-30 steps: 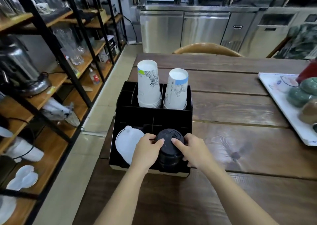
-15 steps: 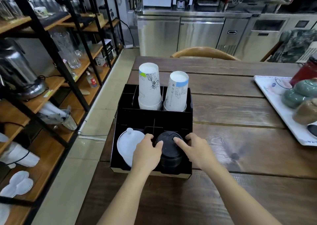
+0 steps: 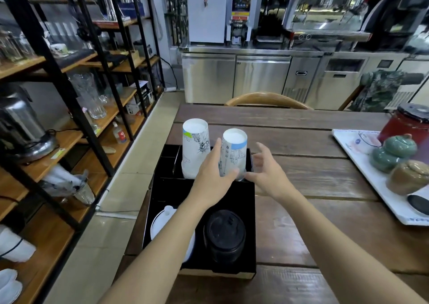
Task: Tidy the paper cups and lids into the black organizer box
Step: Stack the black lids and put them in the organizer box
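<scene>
The black organizer box (image 3: 249,213) sits at the wooden table's left edge. Two upside-down stacks of paper cups stand in its far compartments: a left stack (image 3: 194,147) with black drawings and a right stack (image 3: 233,155) with a blue band. A stack of black lids (image 3: 224,235) fills the near right compartment, and white lids (image 3: 160,222) lie in the near left one, partly hidden by my left forearm. My left hand (image 3: 212,178) wraps the lower part of the right cup stack. My right hand (image 3: 267,172) hovers open just right of that stack, fingers spread.
A white tray (image 3: 362,164) with green and brown lidded jars and a red canister (image 3: 411,124) lies at the table's right. A wooden chair back (image 3: 267,98) stands beyond the far edge. Black-framed shelves with glassware (image 3: 86,95) line the left side.
Both hands left the black lid stack and moved forward to the right cup stack; the left hand now grips it. The camera tilted up.
</scene>
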Tool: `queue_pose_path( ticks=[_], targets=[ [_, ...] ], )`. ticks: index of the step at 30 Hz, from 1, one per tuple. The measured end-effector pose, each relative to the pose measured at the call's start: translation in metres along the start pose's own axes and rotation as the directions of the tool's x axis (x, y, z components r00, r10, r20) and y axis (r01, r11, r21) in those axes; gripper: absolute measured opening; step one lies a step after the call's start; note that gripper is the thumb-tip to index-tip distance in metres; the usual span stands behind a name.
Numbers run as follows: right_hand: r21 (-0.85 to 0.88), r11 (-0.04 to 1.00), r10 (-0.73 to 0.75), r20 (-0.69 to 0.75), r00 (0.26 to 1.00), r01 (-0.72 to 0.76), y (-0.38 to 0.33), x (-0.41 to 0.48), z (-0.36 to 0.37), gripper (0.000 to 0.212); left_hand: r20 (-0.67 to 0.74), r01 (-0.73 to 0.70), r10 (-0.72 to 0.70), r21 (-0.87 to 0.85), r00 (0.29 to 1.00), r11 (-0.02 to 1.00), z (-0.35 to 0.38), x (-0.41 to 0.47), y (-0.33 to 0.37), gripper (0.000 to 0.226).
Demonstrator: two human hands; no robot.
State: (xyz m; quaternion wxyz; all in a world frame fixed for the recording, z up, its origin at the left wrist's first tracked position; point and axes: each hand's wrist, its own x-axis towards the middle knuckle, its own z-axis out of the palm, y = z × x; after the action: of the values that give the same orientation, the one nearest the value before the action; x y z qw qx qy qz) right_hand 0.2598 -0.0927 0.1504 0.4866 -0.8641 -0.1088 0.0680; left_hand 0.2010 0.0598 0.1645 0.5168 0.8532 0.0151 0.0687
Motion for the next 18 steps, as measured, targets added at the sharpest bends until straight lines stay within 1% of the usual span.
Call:
queue_pose_path(
  ticks=[1, 3, 5, 7, 9, 11, 13, 16, 18],
  targets=[
    [0.012, 1.0, 0.014, 0.05, 0.999, -0.014, 0.0, 0.007, -0.001, 0.099, 0.022, -0.001, 0.001, -0.005, 1.0, 1.0, 0.001, 0.006, 0.0, 0.086],
    [0.062, 0.997, 0.032, 0.139, 0.99, -0.041, 0.001, 0.018, -0.002, 0.113, 0.049, 0.031, -0.028, -0.046, 0.998, 0.998, 0.005, 0.014, -0.001, 0.092],
    [0.136, 0.988, 0.05, 0.202, 0.978, -0.079, 0.002, 0.025, -0.001, 0.118, 0.057, 0.067, -0.061, -0.102, 0.997, 0.993, 0.009, 0.019, -0.003, 0.093],
    [0.173, 0.981, 0.045, 0.239, 0.97, -0.088, 0.005, 0.029, 0.001, 0.12, 0.063, 0.08, -0.072, -0.127, 0.995, 0.989, 0.013, 0.022, -0.004, 0.093],
    [0.206, 0.976, 0.008, 0.281, 0.96, -0.068, 0.006, 0.03, 0.002, 0.12, 0.081, 0.088, -0.077, -0.144, 0.994, 0.986, 0.015, 0.024, -0.005, 0.095],
    [0.228, 0.973, -0.055, 0.303, 0.951, -0.016, 0.003, 0.03, 0.002, 0.113, 0.091, 0.092, -0.079, -0.148, 0.993, 0.985, 0.016, 0.027, -0.005, 0.097],
    [0.231, 0.972, -0.104, 0.286, 0.953, 0.037, 0.002, 0.029, 0.003, 0.104, 0.099, 0.095, -0.08, -0.152, 0.992, 0.984, 0.017, 0.031, -0.007, 0.1],
    [0.213, 0.975, -0.119, 0.252, 0.961, 0.065, 0.002, 0.024, 0.008, 0.099, 0.135, 0.111, -0.09, -0.161, 0.987, 0.981, 0.018, 0.035, -0.011, 0.108],
    [0.209, 0.974, -0.138, 0.241, 0.961, 0.087, 0.004, 0.02, 0.01, 0.096, 0.172, 0.145, -0.111, -0.2, 0.979, 0.969, 0.018, 0.037, -0.012, 0.115]
  ],
)
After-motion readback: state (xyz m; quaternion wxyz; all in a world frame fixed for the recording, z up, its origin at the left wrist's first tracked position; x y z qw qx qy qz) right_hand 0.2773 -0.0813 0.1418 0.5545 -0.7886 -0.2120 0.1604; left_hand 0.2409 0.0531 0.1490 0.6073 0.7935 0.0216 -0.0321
